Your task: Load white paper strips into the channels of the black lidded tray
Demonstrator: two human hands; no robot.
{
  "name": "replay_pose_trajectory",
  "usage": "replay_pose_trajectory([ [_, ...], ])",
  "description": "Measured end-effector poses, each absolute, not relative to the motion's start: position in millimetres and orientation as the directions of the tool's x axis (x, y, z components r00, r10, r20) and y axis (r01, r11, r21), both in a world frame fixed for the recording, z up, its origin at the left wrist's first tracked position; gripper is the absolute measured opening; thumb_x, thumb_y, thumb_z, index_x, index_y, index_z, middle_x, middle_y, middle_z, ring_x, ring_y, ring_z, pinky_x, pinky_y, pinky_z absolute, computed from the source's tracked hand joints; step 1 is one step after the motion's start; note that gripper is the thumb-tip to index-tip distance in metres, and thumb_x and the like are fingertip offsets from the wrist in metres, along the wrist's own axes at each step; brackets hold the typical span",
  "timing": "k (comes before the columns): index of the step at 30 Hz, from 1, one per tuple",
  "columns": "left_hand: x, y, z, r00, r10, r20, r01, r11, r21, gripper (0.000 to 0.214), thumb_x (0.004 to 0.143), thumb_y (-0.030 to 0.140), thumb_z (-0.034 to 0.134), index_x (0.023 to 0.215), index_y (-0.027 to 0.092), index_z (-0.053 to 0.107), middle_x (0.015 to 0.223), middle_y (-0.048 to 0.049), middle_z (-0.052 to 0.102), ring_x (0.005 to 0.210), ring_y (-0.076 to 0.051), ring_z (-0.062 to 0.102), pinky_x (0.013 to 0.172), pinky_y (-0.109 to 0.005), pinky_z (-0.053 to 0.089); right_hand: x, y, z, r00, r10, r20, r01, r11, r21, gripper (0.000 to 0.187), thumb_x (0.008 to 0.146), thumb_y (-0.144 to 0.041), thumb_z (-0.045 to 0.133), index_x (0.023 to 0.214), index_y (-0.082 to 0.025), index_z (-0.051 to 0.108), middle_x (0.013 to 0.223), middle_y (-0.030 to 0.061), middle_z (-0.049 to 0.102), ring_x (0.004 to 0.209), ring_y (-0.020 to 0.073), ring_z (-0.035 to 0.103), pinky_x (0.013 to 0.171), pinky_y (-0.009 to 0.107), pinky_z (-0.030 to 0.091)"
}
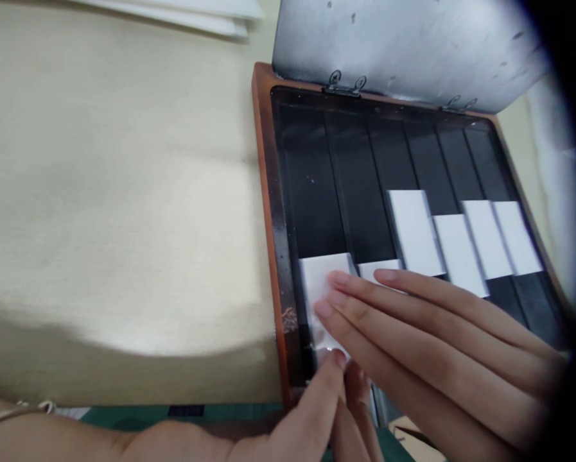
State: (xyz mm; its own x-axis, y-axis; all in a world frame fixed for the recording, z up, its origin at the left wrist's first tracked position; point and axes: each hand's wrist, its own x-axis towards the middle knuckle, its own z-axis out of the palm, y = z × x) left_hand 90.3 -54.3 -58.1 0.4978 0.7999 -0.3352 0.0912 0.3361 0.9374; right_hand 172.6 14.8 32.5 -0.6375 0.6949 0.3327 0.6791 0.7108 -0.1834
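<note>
A shallow brown-edged case (263,160) holds black lengthwise channels. White rectangular cards, such as the tall one in the third channel (415,232), lie in several of them at uneven heights. My left hand (316,417) comes in from the bottom, thumb and fingers pinched at the near end of the leftmost white card (323,273). My right hand (436,346) reaches from the right with fingers stretched out, and its fingertips rest flat on that same card. Under my right fingers, the second white card (377,265) is mostly hidden.
A silvery panel (403,51) stands raised along the far edge on metal hinges (343,88). White sheets (186,14) lie at the upper left on the pale table (114,179). Green material (230,414) shows at the near table edge. Darkness covers the right border.
</note>
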Motion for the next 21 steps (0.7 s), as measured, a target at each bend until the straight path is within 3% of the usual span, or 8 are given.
replay_pose_trajectory([
  [4, 99, -57, -51, 0.594, 0.541, -0.595, -0.166, 0.806, 0.568, 0.041, 0.090, 0.029, 0.026, 0.090, 0.021, 0.066, 0.082, 0.0043, 0.065, 0.110, -0.015, 0.057, 0.106, -0.038, 0.046, 174, 17, 34, -0.649, 0.678, 0.346, 0.665, 0.726, -0.174, 0.024, 0.093, -0.017, 0.049, 0.107, -0.022, 0.068, 0.107, -0.0004, 0.071, 0.104, 0.0192, 0.066, 0.100, 0.033, 0.053],
  [6, 97, -58, -48, 0.619, 0.430, -0.657, -0.245, 0.901, 0.358, 0.035, 0.088, 0.030, 0.032, 0.086, 0.021, 0.066, 0.083, 0.0038, 0.065, 0.113, -0.016, 0.054, 0.108, -0.037, 0.043, 176, 20, 35, -0.709, 0.626, 0.326, 0.614, 0.775, -0.151, 0.026, 0.093, -0.014, 0.047, 0.108, -0.020, 0.068, 0.110, 0.0004, 0.070, 0.108, 0.0186, 0.064, 0.101, 0.031, 0.051],
  [8, 90, -59, -47, 0.627, 0.392, -0.673, -0.295, 0.919, 0.260, 0.030, 0.087, 0.029, 0.036, 0.084, 0.020, 0.065, 0.084, 0.0028, 0.065, 0.116, -0.016, 0.052, 0.111, -0.037, 0.041, 178, 22, 36, -0.748, 0.591, 0.303, 0.576, 0.804, -0.146, 0.027, 0.093, -0.013, 0.045, 0.109, -0.018, 0.067, 0.112, 0.0007, 0.070, 0.111, 0.0177, 0.062, 0.104, 0.030, 0.049],
  [10, 79, -58, -46, 0.624, 0.452, -0.638, -0.330, 0.892, 0.309, 0.030, 0.088, 0.029, 0.035, 0.085, 0.020, 0.063, 0.085, 0.0025, 0.064, 0.118, -0.017, 0.050, 0.112, -0.039, 0.038, 180, 22, 36, -0.743, 0.594, 0.309, 0.579, 0.802, -0.149, 0.027, 0.094, -0.014, 0.044, 0.108, -0.017, 0.067, 0.111, 0.0009, 0.070, 0.112, 0.0171, 0.062, 0.105, 0.030, 0.048],
  [12, 67, -54, -43, 0.619, 0.564, -0.546, -0.361, 0.822, 0.440, 0.035, 0.089, 0.032, 0.029, 0.087, 0.021, 0.062, 0.087, 0.0027, 0.063, 0.118, -0.018, 0.050, 0.111, -0.043, 0.038, 181, 21, 35, -0.738, 0.591, 0.327, 0.580, 0.802, -0.142, 0.028, 0.095, -0.016, 0.043, 0.108, -0.018, 0.067, 0.109, 0.0008, 0.071, 0.110, 0.0168, 0.063, 0.103, 0.031, 0.050],
  [16, 36, -37, -34, 0.678, 0.694, -0.242, -0.367, 0.605, 0.706, 0.045, 0.094, 0.036, 0.018, 0.094, 0.024, 0.061, 0.096, 0.0028, 0.061, 0.115, -0.016, 0.051, 0.108, -0.043, 0.040, 184, 18, 36, -0.763, 0.573, 0.298, 0.562, 0.817, -0.132, 0.027, 0.097, -0.022, 0.041, 0.109, -0.020, 0.066, 0.114, -0.0019, 0.069, 0.110, 0.0134, 0.062, 0.103, 0.027, 0.049],
  [19, 6, -22, -23, 0.739, 0.671, -0.063, -0.338, 0.451, 0.826, 0.031, 0.095, 0.041, 0.045, 0.105, 0.015, 0.059, 0.110, -0.0054, 0.060, 0.106, -0.021, 0.057, 0.094, -0.045, 0.051, 187, 17, 37, -0.772, 0.576, 0.270, 0.557, 0.817, -0.152, 0.028, 0.098, -0.026, 0.040, 0.113, -0.020, 0.063, 0.121, -0.0033, 0.066, 0.116, 0.0112, 0.058, 0.108, 0.026, 0.043],
  [21, -12, -13, -15, 0.764, 0.645, -0.006, -0.309, 0.374, 0.875, 0.035, 0.092, 0.043, 0.054, 0.115, 0.016, 0.056, 0.116, -0.0092, 0.058, 0.101, -0.021, 0.058, 0.084, -0.043, 0.055, 189, 16, 37, -0.753, 0.599, 0.270, 0.565, 0.800, -0.199, 0.029, 0.099, -0.026, 0.039, 0.115, -0.018, 0.062, 0.124, -0.0021, 0.064, 0.118, 0.0120, 0.057, 0.109, 0.028, 0.043],
])
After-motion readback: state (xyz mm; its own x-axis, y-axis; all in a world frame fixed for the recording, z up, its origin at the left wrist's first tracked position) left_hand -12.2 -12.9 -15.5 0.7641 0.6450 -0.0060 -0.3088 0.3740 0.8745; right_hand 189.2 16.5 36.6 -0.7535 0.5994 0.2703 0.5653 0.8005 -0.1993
